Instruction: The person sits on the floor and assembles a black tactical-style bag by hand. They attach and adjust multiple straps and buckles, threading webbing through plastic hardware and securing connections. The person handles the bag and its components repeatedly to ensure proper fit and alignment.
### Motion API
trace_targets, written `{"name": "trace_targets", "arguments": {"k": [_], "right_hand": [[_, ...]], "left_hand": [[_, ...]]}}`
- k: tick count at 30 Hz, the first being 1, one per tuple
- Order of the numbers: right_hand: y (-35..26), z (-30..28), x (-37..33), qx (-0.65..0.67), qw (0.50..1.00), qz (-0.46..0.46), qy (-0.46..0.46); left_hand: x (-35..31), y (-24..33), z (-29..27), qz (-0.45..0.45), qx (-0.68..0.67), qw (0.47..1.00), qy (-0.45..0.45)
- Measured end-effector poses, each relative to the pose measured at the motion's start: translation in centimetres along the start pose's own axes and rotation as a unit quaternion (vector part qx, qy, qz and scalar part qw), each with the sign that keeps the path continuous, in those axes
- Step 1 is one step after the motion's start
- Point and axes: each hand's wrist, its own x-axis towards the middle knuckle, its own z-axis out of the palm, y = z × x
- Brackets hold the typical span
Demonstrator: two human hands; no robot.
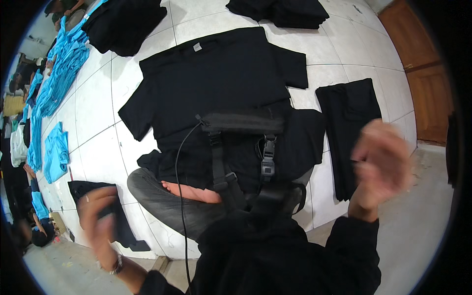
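Observation:
A black short-sleeved T-shirt [211, 73] lies spread on the floor in front of me, its collar with a pale label at the far end. Its lower part reaches my lap, partly hidden by a black strapped pouch [243, 121]. My left hand [98, 221] is raised at the lower left, blurred, fingers apart and holding nothing, over a small black cloth piece [125, 231]. To the right, my right hand [384, 164] is also lifted and blurred; its fingers curve loosely with nothing visible in them. Beside it lies a folded black garment [339, 132].
Black garment piles lie at the far left [125, 24] and far right [285, 12]. Light-blue fabric [59, 83] runs along the left, with a folded blue piece [56, 152] nearer. Other people sit beyond it. A cable [181, 196] crosses my lap. A wooden door [425, 83] stands right.

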Motion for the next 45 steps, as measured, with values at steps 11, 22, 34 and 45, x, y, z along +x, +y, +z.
{"name": "trace_targets", "arguments": {"k": [11,22,34,45], "right_hand": [[9.8,11.7,-5.5,0.102,0.887,0.066,-0.445],[7.7,15.6,-10.1,0.055,0.843,0.030,-0.534],[17.1,14.4,-2.7,0.087,0.932,0.351,0.030],[10.9,14.6,-5.1,0.276,0.905,0.309,-0.092]], "left_hand": [[-7.7,3.5,18.9,-0.176,-0.415,0.715,-0.535],[8.6,10.7,31.5,-0.319,-0.567,0.741,-0.165],[11.5,9.0,40.4,-0.352,-0.579,0.713,-0.179],[-1.7,9.3,29.2,-0.265,-0.608,0.747,-0.044]]}}
